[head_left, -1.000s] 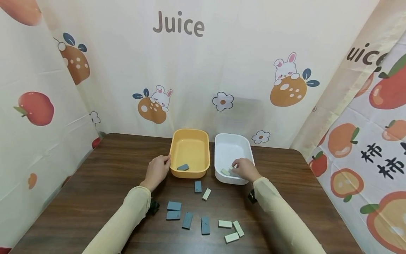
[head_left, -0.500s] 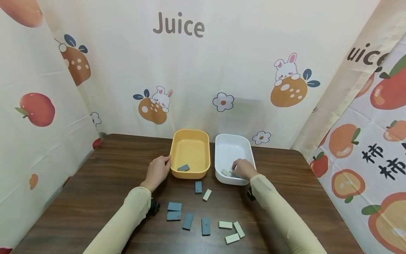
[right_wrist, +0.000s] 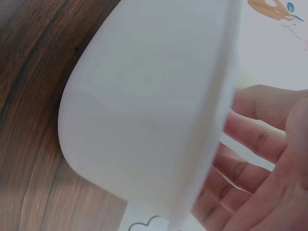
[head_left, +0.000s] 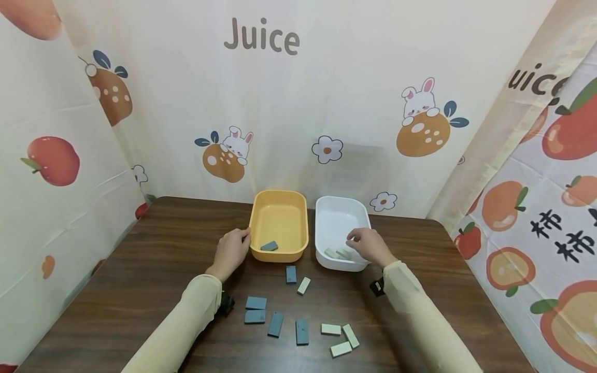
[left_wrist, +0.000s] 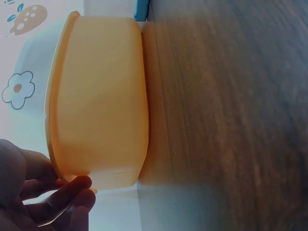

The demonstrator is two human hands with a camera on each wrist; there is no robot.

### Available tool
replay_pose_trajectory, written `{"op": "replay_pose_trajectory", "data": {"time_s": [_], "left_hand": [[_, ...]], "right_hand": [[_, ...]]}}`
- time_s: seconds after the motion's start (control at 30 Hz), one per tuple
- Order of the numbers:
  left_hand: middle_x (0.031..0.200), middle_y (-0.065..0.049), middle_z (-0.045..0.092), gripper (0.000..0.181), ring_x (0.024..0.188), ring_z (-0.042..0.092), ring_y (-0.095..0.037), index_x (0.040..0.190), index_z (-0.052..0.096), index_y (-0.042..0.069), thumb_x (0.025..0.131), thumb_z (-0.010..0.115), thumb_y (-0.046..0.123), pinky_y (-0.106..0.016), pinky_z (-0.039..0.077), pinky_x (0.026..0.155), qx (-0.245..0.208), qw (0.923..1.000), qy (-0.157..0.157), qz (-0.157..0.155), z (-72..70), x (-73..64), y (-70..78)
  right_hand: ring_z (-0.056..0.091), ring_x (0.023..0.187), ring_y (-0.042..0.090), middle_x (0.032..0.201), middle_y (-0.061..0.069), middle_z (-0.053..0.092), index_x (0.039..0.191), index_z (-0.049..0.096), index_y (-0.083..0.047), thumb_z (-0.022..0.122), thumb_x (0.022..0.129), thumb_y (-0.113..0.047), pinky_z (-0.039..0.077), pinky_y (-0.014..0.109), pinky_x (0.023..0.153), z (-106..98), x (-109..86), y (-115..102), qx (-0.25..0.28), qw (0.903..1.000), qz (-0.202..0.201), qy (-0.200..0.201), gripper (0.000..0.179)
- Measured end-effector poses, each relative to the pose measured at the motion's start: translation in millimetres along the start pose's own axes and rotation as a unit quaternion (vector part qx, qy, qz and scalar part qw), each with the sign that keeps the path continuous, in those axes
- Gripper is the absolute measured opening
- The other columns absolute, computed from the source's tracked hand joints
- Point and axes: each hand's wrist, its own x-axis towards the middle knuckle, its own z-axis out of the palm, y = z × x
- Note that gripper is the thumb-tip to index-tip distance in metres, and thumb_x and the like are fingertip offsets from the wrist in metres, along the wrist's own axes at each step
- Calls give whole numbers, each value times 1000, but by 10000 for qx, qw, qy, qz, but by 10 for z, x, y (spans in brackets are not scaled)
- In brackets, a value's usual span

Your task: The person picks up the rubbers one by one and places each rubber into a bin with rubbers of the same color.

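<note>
My left hand [head_left: 230, 251] pinches the left rim of a yellow plastic bin [head_left: 302, 223], thumb and fingers meeting at the edge in the left wrist view. One blue-grey block [head_left: 269, 246] lies inside that bin. Over the right side of a white plastic bin [head_left: 322, 217] is my right hand [head_left: 370, 246], its fingers loosely bent with nothing between them. Two pale green blocks [head_left: 343, 254] lie side by side on the white bin's floor near its front. From the right wrist view, the fingers [right_wrist: 255, 137] reach past the white rim, their tips partly hidden behind it.
On the dark wooden table [head_left: 177, 233], several blue-grey blocks [head_left: 275, 324] are spread left of centre. Several pale green blocks [head_left: 331, 329] sit at the front right, with one more green block [head_left: 303, 286] just ahead of the bins. A printed curtain [head_left: 280, 103] hangs close behind.
My right hand has let go of a pale green block in the white bin, then lifted and shifted slightly right. The left hand stays at the yellow rim.
</note>
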Motion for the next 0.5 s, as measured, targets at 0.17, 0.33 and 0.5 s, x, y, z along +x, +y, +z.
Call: {"op": "replay_pose_trajectory", "data": {"time_s": [0.17, 0.33, 0.5], "left_hand": [[92, -14, 70, 30, 60, 49, -18, 122, 67, 2, 97, 58, 16, -28, 38, 54, 8, 10000, 45, 15, 3, -1, -5], [93, -16, 70, 30, 61, 50, -19, 121, 67, 0, 97, 58, 14, -29, 39, 55, 19, 9999, 108, 87, 6, 2, -17], [94, -16, 71, 29, 62, 52, -20, 120, 68, 0, 96, 59, 14, -31, 41, 57, 39, 9997, 178, 149, 12, 1, -17]], "right_hand": [[60, 82, 22, 95, 13, 71, 102, 73, -2, 62, 94, -17, 51, 37, 72, -82, -139, 34, 241, 9986, -83, 459, 20], [58, 79, 21, 95, 15, 70, 103, 72, 0, 60, 94, -15, 49, 31, 65, -137, -261, 108, 376, 9961, -72, 792, 21], [59, 80, 23, 97, 18, 70, 104, 70, 2, 59, 95, -14, 50, 33, 67, -167, -356, 175, 474, 9930, 81, 1081, 22]]}}
